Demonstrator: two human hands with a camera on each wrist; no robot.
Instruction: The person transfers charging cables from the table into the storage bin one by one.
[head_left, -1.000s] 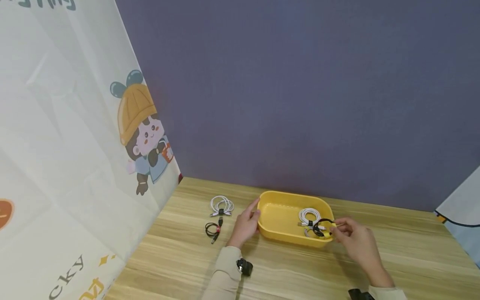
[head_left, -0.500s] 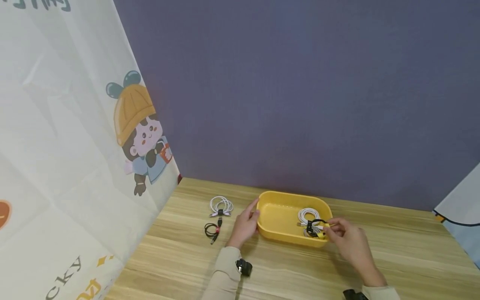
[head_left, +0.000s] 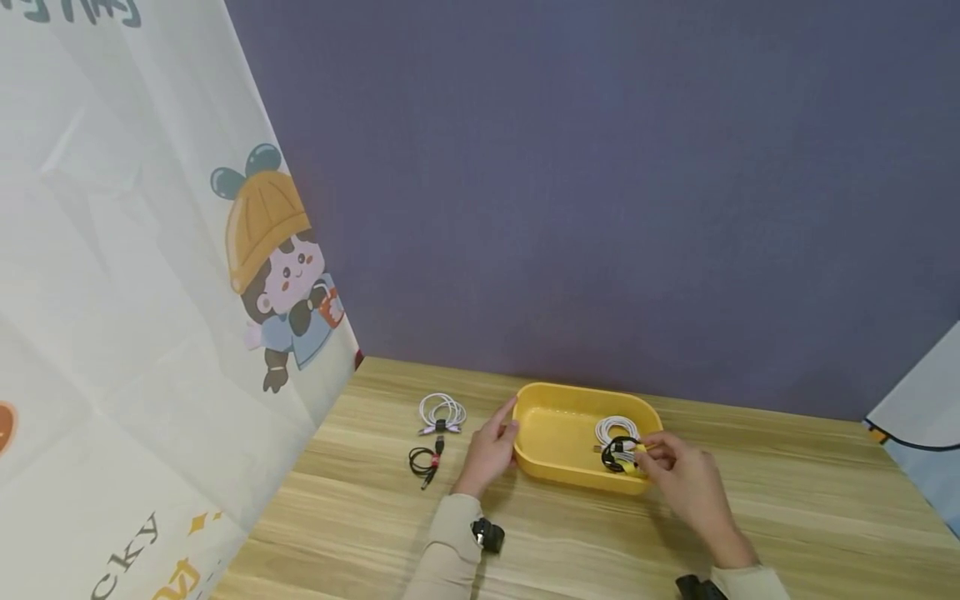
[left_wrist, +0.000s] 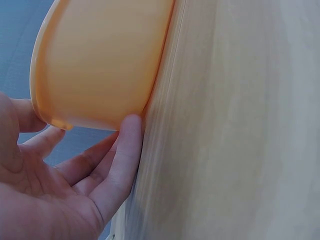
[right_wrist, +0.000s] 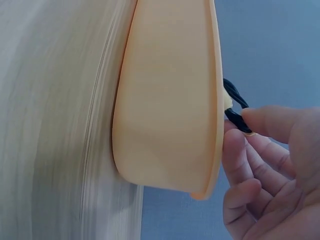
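My left hand point(head_left: 489, 452) holds the left end of a yellow plastic bin point(head_left: 570, 477), thumb at the rim and fingers against the outer end wall point(left_wrist: 100, 65). Over the bin's right end, my right hand point(head_left: 686, 479) pinches a coiled black cable point(head_left: 611, 457) with a yellow tie. The right wrist view shows thumb and fingertips on that black cable point(right_wrist: 235, 120) just above the rim. A white coiled cable point(head_left: 617, 427) lies in the bin, partly covered by the black one; what lies under them is hard to make out.
Left of the bin, a white coiled cable point(head_left: 442, 410) with a black tie and a black cable point(head_left: 426, 461) with a red tie lie on the wooden table point(head_left: 345, 517). A dark blue-grey partition point(head_left: 570, 208) stands behind, a printed white sheet point(head_left: 135, 317) at left.
My right hand has moved left with the black cable, from the bin's right rim to over the white cable inside. The left hand stays at the bin's left end.
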